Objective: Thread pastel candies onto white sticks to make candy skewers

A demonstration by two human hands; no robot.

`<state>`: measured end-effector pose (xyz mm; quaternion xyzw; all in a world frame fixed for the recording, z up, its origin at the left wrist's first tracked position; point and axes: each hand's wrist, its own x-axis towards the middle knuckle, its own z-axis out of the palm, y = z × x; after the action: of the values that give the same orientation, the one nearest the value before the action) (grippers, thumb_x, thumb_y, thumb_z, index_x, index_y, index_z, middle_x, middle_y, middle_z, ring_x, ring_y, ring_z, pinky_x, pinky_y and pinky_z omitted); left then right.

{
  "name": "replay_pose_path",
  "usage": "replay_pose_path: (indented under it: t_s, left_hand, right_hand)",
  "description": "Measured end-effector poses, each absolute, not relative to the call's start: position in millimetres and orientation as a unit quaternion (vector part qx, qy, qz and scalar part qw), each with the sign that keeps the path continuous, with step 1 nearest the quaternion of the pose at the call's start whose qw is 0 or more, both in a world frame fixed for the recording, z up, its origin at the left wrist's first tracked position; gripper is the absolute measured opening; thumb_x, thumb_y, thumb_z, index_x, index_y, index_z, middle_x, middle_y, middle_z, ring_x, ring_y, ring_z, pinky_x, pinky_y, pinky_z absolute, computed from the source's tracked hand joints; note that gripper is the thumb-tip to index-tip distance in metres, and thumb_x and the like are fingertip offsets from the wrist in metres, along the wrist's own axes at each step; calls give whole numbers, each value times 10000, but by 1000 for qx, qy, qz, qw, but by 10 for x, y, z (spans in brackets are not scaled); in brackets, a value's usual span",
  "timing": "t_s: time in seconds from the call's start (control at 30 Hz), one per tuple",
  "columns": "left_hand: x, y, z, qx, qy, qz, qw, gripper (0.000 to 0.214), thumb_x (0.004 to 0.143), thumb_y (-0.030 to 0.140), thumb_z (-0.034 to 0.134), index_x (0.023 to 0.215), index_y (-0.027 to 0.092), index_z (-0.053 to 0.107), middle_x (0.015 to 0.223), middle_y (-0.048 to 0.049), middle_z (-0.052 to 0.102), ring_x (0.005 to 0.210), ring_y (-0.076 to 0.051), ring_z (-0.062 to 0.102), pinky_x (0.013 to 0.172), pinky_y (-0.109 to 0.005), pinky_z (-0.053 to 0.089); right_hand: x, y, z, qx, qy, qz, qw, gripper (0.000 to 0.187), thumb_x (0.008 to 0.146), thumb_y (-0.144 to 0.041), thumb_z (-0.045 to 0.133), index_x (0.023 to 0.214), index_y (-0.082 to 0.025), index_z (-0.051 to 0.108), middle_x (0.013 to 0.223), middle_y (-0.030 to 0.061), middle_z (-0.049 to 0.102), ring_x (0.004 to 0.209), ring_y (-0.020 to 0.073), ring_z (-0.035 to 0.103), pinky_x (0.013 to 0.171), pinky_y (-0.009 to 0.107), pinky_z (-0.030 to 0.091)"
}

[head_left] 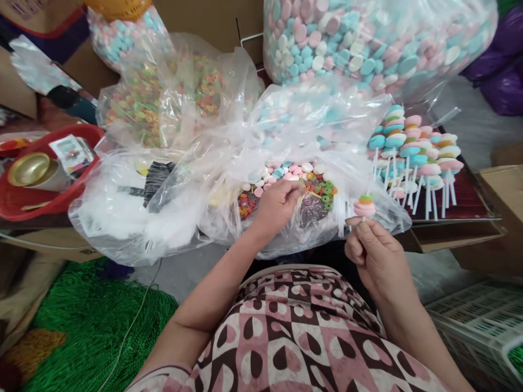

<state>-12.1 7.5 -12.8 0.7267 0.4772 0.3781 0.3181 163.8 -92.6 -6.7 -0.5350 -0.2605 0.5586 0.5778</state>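
Note:
My right hand (pixel 376 251) pinches a candy skewer (pixel 364 208) upright at the table's front edge. It carries pink marshmallow with orange and green gummy rings above, and white stick shows at the top. My left hand (pixel 277 206) hovers over loose candy, fingers pressed together; what they hold, if anything, is hidden. Around it lie pink, white and blue marshmallows (pixel 279 172), red gummy rings (pixel 247 206) and green gummy rings (pixel 327 195) on a clear plastic sheet (pixel 281 239). White sticks (pixel 342 209) lie between my hands.
Finished-looking candy skewers (pixel 412 147) are stacked at the right. A big bag of marshmallows (pixel 368 49) and a bag of gummy rings (pixel 163 98) stand behind. A red basin (pixel 81 182) is at left, a white crate (pixel 478 321) at lower right.

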Motion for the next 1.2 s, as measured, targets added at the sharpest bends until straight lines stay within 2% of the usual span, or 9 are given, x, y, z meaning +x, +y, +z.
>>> replay_pose_path:
  t_s: [0.13,0.27,0.37,0.47,0.67,0.8,0.93,1.03,1.2]
  left_hand:
    - [-24,130,-157,845,482,165,162,209,916,236,522,959,157,711,924,-89,665,925,-231,596,822,-362,441]
    - [47,96,-189,871,477,81,85,223,906,261,538,1049,188,694,1023,-95,642,994,-264,567,842,-391,415]
    - [25,67,-202,873,470,83,98,254,927,329,511,1011,198,712,1016,-91,640,1000,-256,559,856,-386,402]
    - [1,72,-184,877,450,108,131,325,946,405,469,1073,222,705,1030,-81,650,1007,-238,563,876,-372,396]
    - [-9,239,-56,838,520,144,84,278,946,246,458,1107,193,679,1032,-92,660,990,-240,584,858,-369,417]
    - [-120,340,-48,811,564,148,46,228,935,216,467,1017,172,675,1090,-114,643,1047,-250,565,880,-370,427]
    - [-213,374,-108,803,580,128,48,225,929,214,481,1083,170,639,1205,-115,609,1067,-237,557,876,-353,437]
    - [-236,359,-124,813,571,107,42,235,919,199,487,1105,165,627,1173,-125,615,1046,-242,560,867,-355,437]
    - [-279,317,-130,807,576,118,57,172,926,234,479,971,163,628,1062,-110,641,990,-231,579,837,-343,442]
  right_hand:
    - [1616,-950,-40,-535,-257,564,575,175,855,-348,673,924,-188,699,478,-70,403,414,56,292,415,209,210]
    - [1607,-971,-52,-542,-253,562,571,209,840,-377,688,910,-181,703,472,-68,406,420,58,296,415,213,193]
    - [1624,-979,-73,-546,-252,557,573,215,833,-383,696,907,-181,705,469,-67,407,423,59,298,417,216,183]
    - [1623,-984,-99,-548,-258,556,569,213,839,-384,692,904,-181,706,472,-66,408,430,60,299,421,216,185]
    - [1599,-1001,-127,-555,-268,555,559,221,848,-398,684,913,-188,708,483,-62,414,441,62,305,422,214,181]
    - [1603,-1006,-143,-562,-267,551,556,235,846,-408,686,916,-185,708,482,-62,412,443,63,301,423,216,184]
    - [1584,-1003,-169,-558,-273,562,546,239,846,-415,684,913,-186,697,484,-63,407,449,66,301,426,221,176]
    - [1558,-1004,-172,-561,-278,565,538,248,853,-421,676,914,-181,693,494,-61,404,461,70,301,433,226,177]
    - [1535,-1025,-183,-570,-291,567,519,272,855,-439,668,926,-177,694,503,-59,414,459,71,296,436,234,172]
